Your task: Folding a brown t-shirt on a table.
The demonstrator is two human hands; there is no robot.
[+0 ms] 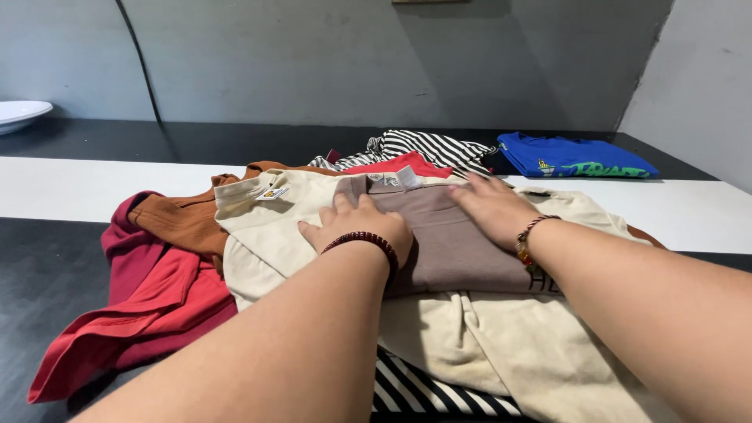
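- a black-and-white striped cloth peeks out at the near edge of the worktop.
- both forearms reach forward, palms down, fingers pointing away.
- the left hand and right hand lie flat and open, a little apart, pressing a folded taupe garment; neither grips it.
- the taupe garment sits on a cream garment, its long axis running near to far, collar at the far end.
- a red garment lies left, a blue shirt far right.
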